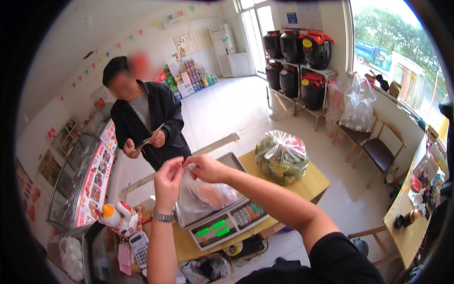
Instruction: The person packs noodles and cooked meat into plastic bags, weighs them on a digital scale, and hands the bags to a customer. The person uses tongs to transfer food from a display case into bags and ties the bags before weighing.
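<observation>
Both my hands meet above the metal pan (182, 213) of a digital scale with lit green displays. My left hand (169, 177), with a metal watch at the wrist, pinches the gathered top of a clear plastic bag (216, 197). My right hand (205, 168) holds the same bag top close beside it. The bag rests on the pan, with something orange-brown inside. To the right, a large tied clear bag of green and red contents (282, 156) sits on the wooden table (315, 181).
Across the table stands a person in a dark jacket (149, 106), holding a thin flat item. A lucky-cat figure (118, 218) and a calculator (139, 246) are at the left. A glass display case (71, 177) stands beyond. Chairs (379, 156) and shelved dark jars (317, 51) are at the right.
</observation>
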Tool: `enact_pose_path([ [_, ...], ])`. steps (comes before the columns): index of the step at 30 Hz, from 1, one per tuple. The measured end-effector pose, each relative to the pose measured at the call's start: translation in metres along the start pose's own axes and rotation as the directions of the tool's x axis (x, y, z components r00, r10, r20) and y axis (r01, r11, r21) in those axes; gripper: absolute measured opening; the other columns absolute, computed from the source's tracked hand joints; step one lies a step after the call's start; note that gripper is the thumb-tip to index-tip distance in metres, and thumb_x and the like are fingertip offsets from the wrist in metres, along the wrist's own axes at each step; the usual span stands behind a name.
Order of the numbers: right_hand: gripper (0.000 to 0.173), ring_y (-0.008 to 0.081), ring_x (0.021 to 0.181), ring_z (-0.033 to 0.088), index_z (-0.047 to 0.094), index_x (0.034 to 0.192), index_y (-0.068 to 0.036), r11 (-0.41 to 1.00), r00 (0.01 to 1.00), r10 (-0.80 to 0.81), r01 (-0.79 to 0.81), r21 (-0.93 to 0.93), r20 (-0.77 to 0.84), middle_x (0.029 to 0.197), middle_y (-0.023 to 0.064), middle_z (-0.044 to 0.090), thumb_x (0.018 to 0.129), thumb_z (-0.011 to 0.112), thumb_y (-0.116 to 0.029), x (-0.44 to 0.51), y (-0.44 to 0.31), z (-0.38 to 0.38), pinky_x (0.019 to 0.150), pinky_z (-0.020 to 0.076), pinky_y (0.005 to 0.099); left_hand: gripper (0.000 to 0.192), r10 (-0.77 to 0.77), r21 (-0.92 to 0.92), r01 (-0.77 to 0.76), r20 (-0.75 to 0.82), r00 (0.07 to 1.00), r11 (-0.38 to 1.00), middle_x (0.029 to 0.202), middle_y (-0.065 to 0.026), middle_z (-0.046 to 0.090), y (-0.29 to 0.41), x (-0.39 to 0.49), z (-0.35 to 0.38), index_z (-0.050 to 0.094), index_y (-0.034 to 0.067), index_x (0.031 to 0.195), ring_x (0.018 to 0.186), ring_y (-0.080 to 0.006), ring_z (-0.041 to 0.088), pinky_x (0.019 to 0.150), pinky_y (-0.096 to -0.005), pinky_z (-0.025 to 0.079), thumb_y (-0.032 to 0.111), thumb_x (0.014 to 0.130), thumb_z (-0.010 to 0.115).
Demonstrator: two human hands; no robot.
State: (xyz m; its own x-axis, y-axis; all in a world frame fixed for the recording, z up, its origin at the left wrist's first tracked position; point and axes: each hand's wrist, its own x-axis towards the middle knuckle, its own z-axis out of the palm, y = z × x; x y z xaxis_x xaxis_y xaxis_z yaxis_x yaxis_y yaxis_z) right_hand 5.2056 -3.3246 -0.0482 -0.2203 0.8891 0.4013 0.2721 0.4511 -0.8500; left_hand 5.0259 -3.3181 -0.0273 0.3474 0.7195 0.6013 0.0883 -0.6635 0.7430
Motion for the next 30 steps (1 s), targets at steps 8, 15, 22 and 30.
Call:
enact_pose_path([
  [8, 0.01, 0.0249, 0.071, 0.068, 0.059, 0.093, 0.001, 0.992, 0.991, 0.062, -0.049, 0.115, -0.115, 0.073, 0.0143, 0.066, 0.089, 0.061, -0.008, -0.001, 0.004, 0.005, 0.066, 0.0535, 0.0382, 0.007, -0.262, -0.26, 0.26, 0.028, 0.965, 0.93, 0.088, -0.0005, 0.069, -0.039, -0.02, -0.009, 0.066, 0.001, 0.089, 0.08, -0.0053, 0.062, 0.074, -0.0207, 0.049, 0.001, 0.089, 0.073],
  [15, 0.018, 0.0214, 0.066, 0.063, 0.056, 0.083, -0.001, 0.996, 0.931, 0.046, -0.069, -0.052, -0.362, 0.069, 0.0127, 0.062, 0.077, 0.072, -0.006, 0.004, 0.013, 0.015, 0.062, 0.0513, 0.0354, 0.016, -0.386, -0.434, 0.374, 0.064, 0.92, 0.82, 0.083, 0.0004, 0.064, -0.041, -0.024, 0.012, 0.058, 0.007, 0.081, 0.079, -0.006, 0.06, 0.074, -0.0199, 0.048, 0.001, 0.091, 0.069],
  [22, 0.021, 0.0391, 0.08, 0.064, 0.067, 0.095, -0.002, 0.861, 0.904, -0.408, 0.333, -0.385, -0.13, 0.088, 0.0165, 0.063, 0.076, 0.061, 0.004, -0.017, 0.012, 0.011, 0.075, 0.0551, 0.042, 0.009, -0.469, -0.534, 0.47, 0.15, 0.871, 0.703, 0.083, 0.0, 0.064, -0.044, -0.016, 0.003, 0.063, 0.007, 0.086, 0.079, -0.0079, 0.061, 0.074, -0.0216, 0.048, 0.001, 0.09, 0.068],
  [30, 0.015, 0.0138, 0.088, 0.065, 0.065, 0.101, -0.001, 0.8, 0.985, 0.171, -0.144, 0.583, 0.008, 0.095, 0.0038, 0.068, 0.087, 0.065, 0.003, -0.018, 0.022, -0.001, 0.078, 0.0512, 0.0284, 0.013, -0.448, -0.544, 0.419, 0.087, 0.89, 0.727, 0.081, 0.0037, 0.058, -0.047, -0.018, 0.01, 0.058, 0.009, 0.083, 0.076, -0.0052, 0.056, 0.074, -0.019, 0.044, 0.001, 0.092, 0.064],
])
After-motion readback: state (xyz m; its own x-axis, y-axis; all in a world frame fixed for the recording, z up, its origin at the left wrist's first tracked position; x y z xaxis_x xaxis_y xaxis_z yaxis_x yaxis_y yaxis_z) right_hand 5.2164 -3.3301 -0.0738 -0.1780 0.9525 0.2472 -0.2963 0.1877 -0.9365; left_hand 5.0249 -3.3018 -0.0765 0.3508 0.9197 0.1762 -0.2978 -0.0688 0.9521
